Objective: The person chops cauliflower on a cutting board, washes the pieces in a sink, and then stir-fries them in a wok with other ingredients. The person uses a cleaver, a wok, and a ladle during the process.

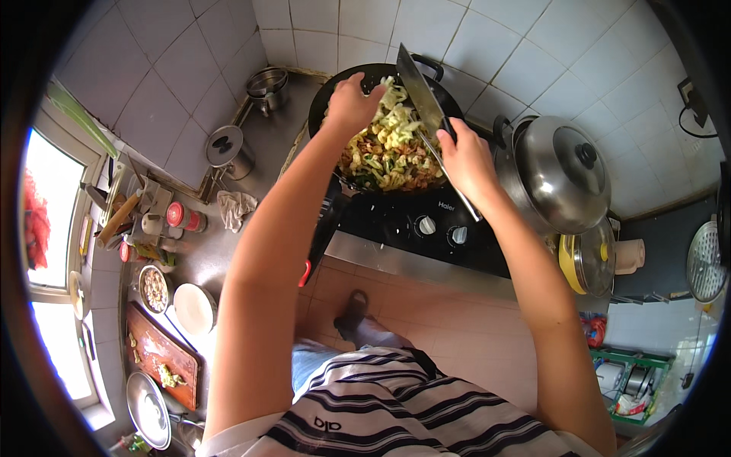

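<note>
A black wok sits on the stove, filled with chopped cooked food in browns, yellows and greens. On top lies a heap of paler, yellow-green cut vegetable. My right hand grips the black handle of a cleaver, its broad blade tilted over the wok's right side. Beneath that hand runs the metal handle of a cooking utensil, whose far end goes into the food. My left hand hovers over the wok's left side, thumb and fingers apart, beside the pale vegetable. I see nothing in it.
Right of the wok stands a large lidded steel pot, with a yellow lidded pan nearer me. Stove knobs face me. Leftward are a small lidded pot, a cloth, a bowl and a wooden cutting board with vegetable scraps.
</note>
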Motion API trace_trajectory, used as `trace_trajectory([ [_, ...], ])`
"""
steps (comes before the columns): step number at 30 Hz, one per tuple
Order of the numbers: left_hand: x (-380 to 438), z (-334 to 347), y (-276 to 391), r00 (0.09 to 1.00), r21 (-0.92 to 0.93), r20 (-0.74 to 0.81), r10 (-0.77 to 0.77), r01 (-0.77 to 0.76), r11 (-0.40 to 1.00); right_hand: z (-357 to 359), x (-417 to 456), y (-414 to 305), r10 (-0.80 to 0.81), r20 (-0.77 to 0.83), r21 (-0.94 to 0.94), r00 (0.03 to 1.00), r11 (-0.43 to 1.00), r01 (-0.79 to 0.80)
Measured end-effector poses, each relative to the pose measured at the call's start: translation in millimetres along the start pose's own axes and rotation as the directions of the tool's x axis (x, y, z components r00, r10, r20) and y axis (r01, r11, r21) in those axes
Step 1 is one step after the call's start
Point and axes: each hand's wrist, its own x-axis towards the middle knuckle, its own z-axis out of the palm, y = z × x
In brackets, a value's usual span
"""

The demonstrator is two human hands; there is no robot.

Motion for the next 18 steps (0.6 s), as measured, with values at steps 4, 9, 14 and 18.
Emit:
trace_trajectory([
  [4, -20.8, -40.7, 5.6, 0.985, -0.003, 0.172, -0.012, 0.013, 1.0, -17.5, 9.2, 10.9, -0.06, -0.055, -0.01, 0.997, 0.998, 0.059],
  [9, -61.8, -71.4, 39.1, 0.979, 0.065, 0.174, 0.104, -0.117, 0.991, -18.3, -1.1, 9.0, -0.178, -0.24, 0.137, 0.954, 0.967, 0.215],
  [14, -161.0, -38.3, 92.5, 0.975, -0.233, 0.186, 0.12, -0.075, 0.97, -54.4, -24.4, 22.3, 0.215, 0.213, 0.757, 0.953, 0.581, -0.3],
  [18, -220.6, 33.8, 61.4, 0.871, -0.121, 0.469, 0.149, -0.103, 0.987, -105.3, -92.7, 31.2, 0.288, 0.346, 0.877, 0.893, 0.239, -0.417],
])
